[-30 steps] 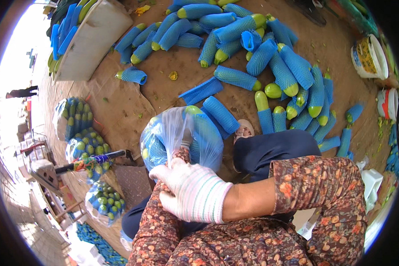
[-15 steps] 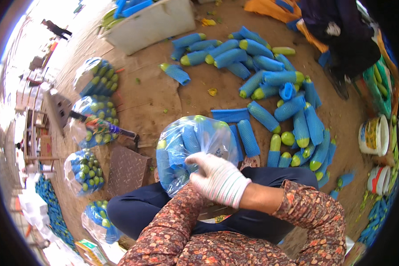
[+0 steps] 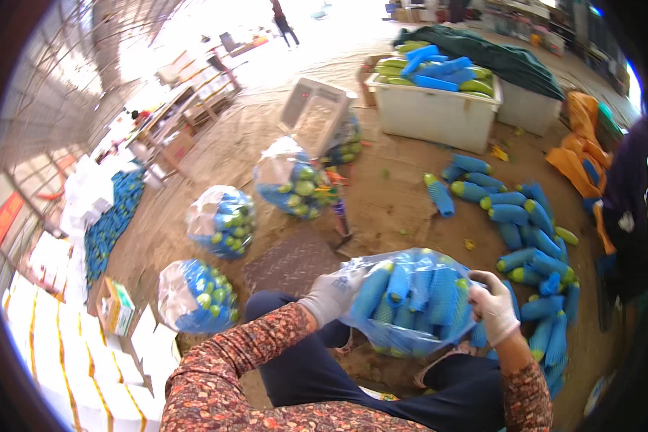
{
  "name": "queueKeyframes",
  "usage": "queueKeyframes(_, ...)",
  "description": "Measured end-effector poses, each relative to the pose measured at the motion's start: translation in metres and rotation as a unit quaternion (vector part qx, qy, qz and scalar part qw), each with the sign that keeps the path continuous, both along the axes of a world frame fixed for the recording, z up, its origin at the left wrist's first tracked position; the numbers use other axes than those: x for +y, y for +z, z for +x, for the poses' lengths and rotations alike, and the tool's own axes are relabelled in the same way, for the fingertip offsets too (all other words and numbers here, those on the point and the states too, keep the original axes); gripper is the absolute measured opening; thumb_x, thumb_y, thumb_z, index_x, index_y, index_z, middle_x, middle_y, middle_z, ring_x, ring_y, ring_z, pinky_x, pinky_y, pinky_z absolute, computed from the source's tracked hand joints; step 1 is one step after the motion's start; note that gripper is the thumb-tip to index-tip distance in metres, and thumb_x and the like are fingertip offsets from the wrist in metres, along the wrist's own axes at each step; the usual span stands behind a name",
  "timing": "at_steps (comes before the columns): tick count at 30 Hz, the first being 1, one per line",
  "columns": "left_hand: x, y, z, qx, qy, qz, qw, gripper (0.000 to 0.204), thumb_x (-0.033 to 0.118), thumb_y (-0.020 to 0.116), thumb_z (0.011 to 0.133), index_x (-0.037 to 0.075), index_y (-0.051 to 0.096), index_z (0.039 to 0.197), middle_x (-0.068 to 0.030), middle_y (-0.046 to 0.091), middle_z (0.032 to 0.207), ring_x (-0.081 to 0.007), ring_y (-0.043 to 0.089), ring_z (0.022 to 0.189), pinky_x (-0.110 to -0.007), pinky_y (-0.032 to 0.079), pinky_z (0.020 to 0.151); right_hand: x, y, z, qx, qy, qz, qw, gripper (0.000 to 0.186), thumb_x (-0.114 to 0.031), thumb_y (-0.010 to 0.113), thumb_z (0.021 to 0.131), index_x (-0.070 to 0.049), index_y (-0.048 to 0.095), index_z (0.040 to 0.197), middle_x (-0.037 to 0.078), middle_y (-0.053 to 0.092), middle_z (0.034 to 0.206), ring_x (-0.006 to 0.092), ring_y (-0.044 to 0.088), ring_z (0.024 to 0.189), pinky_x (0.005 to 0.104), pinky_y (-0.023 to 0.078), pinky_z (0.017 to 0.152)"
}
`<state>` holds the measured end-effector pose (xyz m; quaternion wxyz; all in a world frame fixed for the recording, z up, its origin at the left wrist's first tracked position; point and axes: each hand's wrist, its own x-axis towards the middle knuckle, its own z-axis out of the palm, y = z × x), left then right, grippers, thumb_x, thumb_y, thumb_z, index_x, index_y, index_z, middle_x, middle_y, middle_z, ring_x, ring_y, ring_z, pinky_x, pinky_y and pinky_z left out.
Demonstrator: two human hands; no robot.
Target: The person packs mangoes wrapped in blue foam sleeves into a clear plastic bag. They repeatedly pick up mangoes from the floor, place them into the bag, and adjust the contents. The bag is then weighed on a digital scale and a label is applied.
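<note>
A clear plastic bag (image 3: 403,306) hangs between my two gloved hands above my lap, full of green squash in blue foam net sleeves. My left hand (image 3: 331,295), in a white glove, is closed on the bag's left edge. At the opposite edge my right hand (image 3: 493,308) has its fingers curled around the plastic. Just beyond my right hand, many loose sleeved squash (image 3: 536,227) lie on the ground in a curved heap. Fingertips of both hands are partly hidden by the film and by blur.
Several filled bags (image 3: 223,219) stand at left, beside a brown metal plate (image 3: 291,263). A white bin (image 3: 435,111) of squash stands at the back. White boxes (image 3: 72,353) are stacked at lower left. Another person (image 3: 630,209) is at the right edge.
The view has swung left and up. My hands, earlier crossed at the bag, are now apart at its two sides. My left hand has come into sight.
</note>
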<state>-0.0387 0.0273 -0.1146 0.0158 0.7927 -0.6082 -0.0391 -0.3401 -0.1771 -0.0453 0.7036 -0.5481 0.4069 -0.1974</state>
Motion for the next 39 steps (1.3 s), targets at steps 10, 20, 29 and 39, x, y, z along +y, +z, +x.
queueKeyframes(10,-0.011,0.046,0.004,0.786,0.147,0.005,0.601,0.042,0.021,0.066,0.097,-0.006,0.058,0.129,-0.0067,0.070,0.092,-0.0163,0.070,0.086,-0.027,0.053,0.075,-0.201,-0.180,-0.043,0.110,-0.068,-0.251,0.959,0.059,-0.039,0.064,0.098,0.002,0.053,0.140,0.017,0.066,0.110,0.0195,0.060,0.091,0.0313,0.051,0.078)
queueKeyframes(20,-0.035,0.063,-0.001,0.842,0.200,0.067,0.497,0.088,0.026,0.065,0.099,0.001,0.011,0.164,-0.0063,0.064,0.091,-0.0077,0.056,0.065,-0.021,0.046,0.059,-0.101,-0.478,-0.104,0.659,-0.048,-0.183,0.728,0.109,-0.045,0.078,0.082,-0.012,0.013,0.163,0.022,0.054,0.141,0.0414,0.062,0.123,0.0479,0.055,0.099)
queueKeyframes(29,-0.026,0.062,-0.016,0.752,0.250,0.048,0.608,0.071,0.025,0.072,0.094,-0.006,0.037,0.147,-0.0071,0.066,0.092,-0.0113,0.064,0.070,-0.024,0.055,0.066,-0.195,-0.246,-0.089,-0.001,-0.101,0.087,0.991,0.090,-0.054,0.071,0.088,0.003,0.042,0.151,0.017,0.058,0.139,0.0278,0.059,0.121,0.0438,0.046,0.105)
queueKeyframes(39,-0.016,0.063,-0.003,0.849,0.238,-0.065,0.467,0.028,0.021,0.049,0.105,0.000,0.064,0.116,0.0026,0.045,0.065,-0.0081,0.036,0.048,-0.027,0.037,0.054,-0.104,0.020,0.006,-0.578,0.064,0.331,0.743,0.092,-0.058,0.079,0.079,0.000,0.045,0.142,0.018,0.052,0.139,0.0333,0.052,0.131,0.0583,0.049,0.103)
